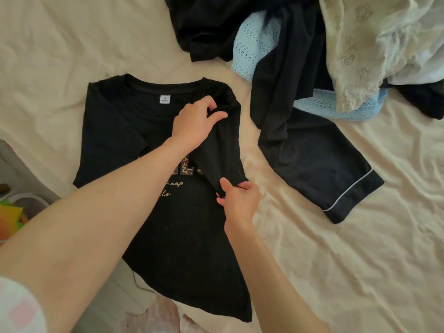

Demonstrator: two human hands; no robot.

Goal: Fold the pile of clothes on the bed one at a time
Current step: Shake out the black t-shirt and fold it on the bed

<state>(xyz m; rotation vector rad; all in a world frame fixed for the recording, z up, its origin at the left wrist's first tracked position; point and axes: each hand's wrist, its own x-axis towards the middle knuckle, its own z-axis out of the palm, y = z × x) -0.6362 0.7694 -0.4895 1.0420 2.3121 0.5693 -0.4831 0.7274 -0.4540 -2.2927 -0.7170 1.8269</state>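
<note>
From the head view we see a soft black T-shirt (134, 131) lying flat on the creased cream bed sheet (336, 260); our left hand (195, 121) pinches its folded-in sleeve, our right hand (237, 200) grips the sleeve's lower edge. A rumpled pile of clothes (300, 56), dark cloth, blue eyelet and pale lace, lies beyond.

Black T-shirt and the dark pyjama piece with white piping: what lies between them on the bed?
Only bare cream bedsheet separates the black T-shirt from the pyjama piece, as the head view shows.
</note>
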